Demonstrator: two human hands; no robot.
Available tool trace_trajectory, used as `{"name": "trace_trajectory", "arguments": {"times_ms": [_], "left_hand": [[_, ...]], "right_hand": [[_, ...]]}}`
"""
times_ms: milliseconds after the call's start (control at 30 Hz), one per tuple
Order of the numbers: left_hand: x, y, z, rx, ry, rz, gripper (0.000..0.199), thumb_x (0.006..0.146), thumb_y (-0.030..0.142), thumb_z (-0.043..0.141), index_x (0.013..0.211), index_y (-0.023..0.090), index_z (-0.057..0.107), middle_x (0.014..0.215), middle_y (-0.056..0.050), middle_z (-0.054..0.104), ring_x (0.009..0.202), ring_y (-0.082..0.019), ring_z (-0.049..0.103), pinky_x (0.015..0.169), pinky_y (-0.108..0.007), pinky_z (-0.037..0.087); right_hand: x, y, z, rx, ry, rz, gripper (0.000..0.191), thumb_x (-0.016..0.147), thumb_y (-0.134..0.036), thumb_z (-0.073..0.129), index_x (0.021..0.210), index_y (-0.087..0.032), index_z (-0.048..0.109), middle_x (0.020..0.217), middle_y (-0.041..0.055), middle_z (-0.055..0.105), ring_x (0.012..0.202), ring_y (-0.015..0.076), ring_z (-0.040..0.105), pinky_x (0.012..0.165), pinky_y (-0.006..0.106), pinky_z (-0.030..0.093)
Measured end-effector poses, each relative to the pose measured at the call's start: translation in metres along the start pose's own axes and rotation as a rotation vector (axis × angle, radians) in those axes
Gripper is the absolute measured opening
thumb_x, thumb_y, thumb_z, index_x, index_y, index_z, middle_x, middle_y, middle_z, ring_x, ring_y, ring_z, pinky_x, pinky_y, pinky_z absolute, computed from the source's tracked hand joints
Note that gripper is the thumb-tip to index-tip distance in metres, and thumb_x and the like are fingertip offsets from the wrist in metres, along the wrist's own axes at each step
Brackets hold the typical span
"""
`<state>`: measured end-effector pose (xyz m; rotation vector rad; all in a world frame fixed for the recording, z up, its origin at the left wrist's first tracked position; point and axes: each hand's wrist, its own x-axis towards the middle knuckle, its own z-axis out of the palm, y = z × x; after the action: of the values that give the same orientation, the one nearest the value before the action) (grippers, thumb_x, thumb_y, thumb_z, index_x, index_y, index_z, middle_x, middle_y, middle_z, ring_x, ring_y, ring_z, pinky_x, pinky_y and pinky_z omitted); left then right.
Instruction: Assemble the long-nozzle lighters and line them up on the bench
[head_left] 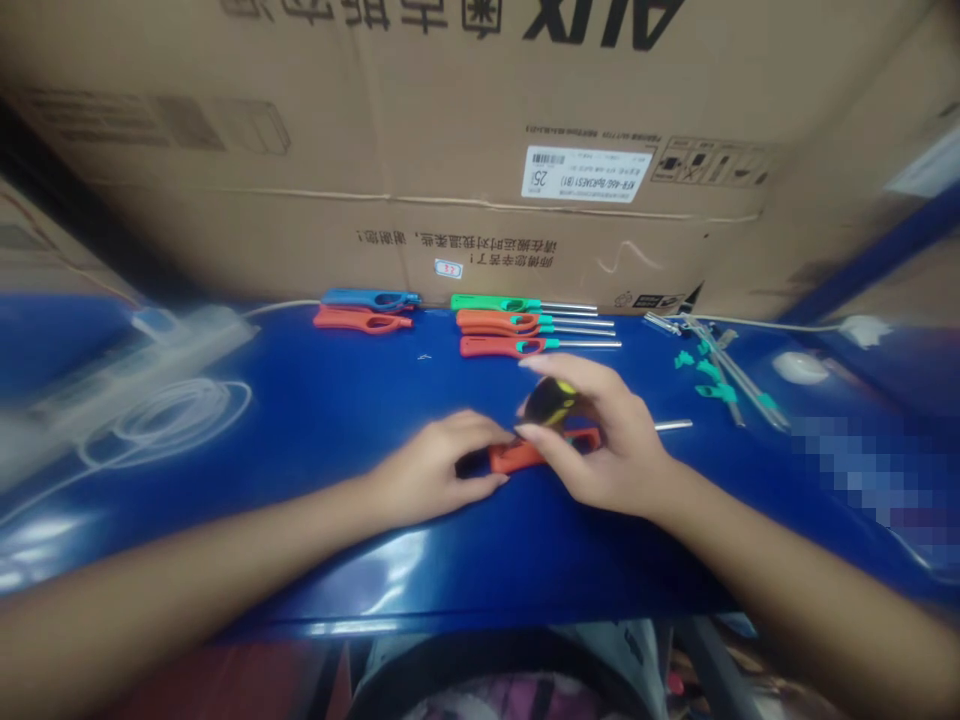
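Observation:
An orange gas lighter (pixel 514 457) lies on the blue table in front of me, its metal tube pointing right. My left hand (pixel 435 465) is closed around the lighter's left end, fingers and thumb on either side of it. Above it, my right hand (pixel 611 435) grips a screwdriver (pixel 550 402) by its thick black-and-yellow handle. The screwdriver is held over the lighter's body; its tip is hidden, so I cannot tell whether it touches. Part of the lighter's trigger area is covered by my right hand.
Behind my hands lie lighters with metal tubes, one green (pixel 491 302) and several orange. Blue (pixel 360 298) and orange (pixel 360 320) casings lie left of them. Tubes and green parts (pixel 709 370) are at right. A power strip (pixel 187 355) and white cable are left; a cardboard box (pixel 300 220) stands behind.

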<state>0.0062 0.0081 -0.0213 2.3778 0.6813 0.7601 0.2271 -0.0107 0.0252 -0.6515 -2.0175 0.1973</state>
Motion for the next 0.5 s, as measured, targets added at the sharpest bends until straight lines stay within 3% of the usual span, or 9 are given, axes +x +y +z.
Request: {"name": "trace_trajectory", "arguments": {"times_ms": [100,267,333,433,500], "left_hand": [[0.002,0.001,0.003,0.013,0.012,-0.009,0.028,0.089,0.021,0.070,0.117,0.020,0.068,0.108,-0.006,0.072,0.102,-0.022,0.066,0.093,-0.037,0.053],[0.009,0.003,0.010,0.062,-0.025,-0.020,0.037,0.092,0.029,0.070,0.127,0.021,0.064,0.112,-0.009,0.069,0.104,-0.024,0.065,0.097,-0.042,0.053],[0.016,0.004,0.013,0.077,-0.047,-0.019,0.040,0.092,0.029,0.068,0.130,0.020,0.063,0.113,-0.010,0.068,0.106,-0.025,0.064,0.098,-0.043,0.053],[0.029,0.009,0.017,0.087,-0.058,-0.019,0.045,0.085,0.022,0.070,0.130,0.017,0.063,0.117,-0.012,0.066,0.112,-0.028,0.062,0.102,-0.045,0.051],[0.038,0.013,0.019,0.091,-0.063,-0.043,0.046,0.080,0.017,0.070,0.125,0.017,0.066,0.113,-0.010,0.067,0.107,-0.027,0.063,0.099,-0.043,0.052]], "right_hand": [[0.009,0.002,-0.005,-0.188,0.005,-0.050,0.045,0.090,-0.029,0.072,0.132,-0.026,0.054,0.115,0.0063,0.073,0.077,0.0158,0.072,0.070,0.026,0.061],[0.030,0.006,-0.021,-0.159,-0.271,-0.027,0.045,0.102,-0.020,0.043,0.147,-0.016,0.040,0.129,0.0133,0.068,0.101,0.0178,0.072,0.082,0.029,0.060],[0.035,0.012,-0.026,-0.124,-0.255,-0.059,0.037,0.101,-0.024,0.049,0.137,-0.016,0.051,0.124,0.0116,0.071,0.096,0.0168,0.072,0.079,0.027,0.059],[0.038,0.023,-0.031,-0.253,-0.154,-0.173,0.032,0.093,-0.042,0.066,0.115,-0.019,0.064,0.105,0.0077,0.076,0.087,0.0187,0.073,0.076,0.028,0.058],[0.036,0.027,-0.034,-0.300,-0.130,-0.224,0.030,0.097,-0.040,0.059,0.116,-0.018,0.064,0.107,0.0095,0.076,0.094,0.0207,0.073,0.081,0.031,0.058]]}}
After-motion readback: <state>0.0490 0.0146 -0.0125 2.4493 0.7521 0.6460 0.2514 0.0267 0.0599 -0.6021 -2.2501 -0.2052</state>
